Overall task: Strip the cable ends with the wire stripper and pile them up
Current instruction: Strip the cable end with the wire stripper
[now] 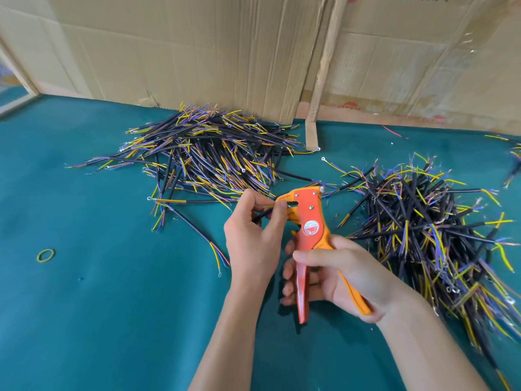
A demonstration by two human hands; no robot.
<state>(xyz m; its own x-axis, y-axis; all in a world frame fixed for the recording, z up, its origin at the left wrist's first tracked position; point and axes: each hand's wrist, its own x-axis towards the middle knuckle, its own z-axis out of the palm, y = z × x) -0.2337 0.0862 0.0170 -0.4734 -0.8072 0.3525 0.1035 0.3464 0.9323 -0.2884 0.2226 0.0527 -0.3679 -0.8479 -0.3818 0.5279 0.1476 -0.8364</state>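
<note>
The wire stripper [308, 221] has a flat red metal body with two rivets and a round red-and-white sticker whose print is too small to read; its handles are sleeved in orange plastic, one red, one orange. The right hand [338, 277] grips both handles, fingers curled round them and thumb laid across the top, holding the tool upright above the teal cloth surface [112, 306] near its middle. The left hand [253, 235] pinches a black-sheathed cable [263, 213] between thumb and fingers and holds its yellow end at the tool's orange jaw; the tip itself is hidden behind the thumb. Toward the far edge lies a broad pile of cables [208, 153], black sheaths with yellow, blue and pinkish cores, some ending in small metal ring terminals. A second, more tangled heap [423, 230] lies toward the right edge, partly cut off by the frame. A yellow-green rubber band [45, 255] lies toward the left edge. Creased cardboard [197, 52] stands along the far edge; dark printed characters at its top right are cut off and unreadable.
</note>
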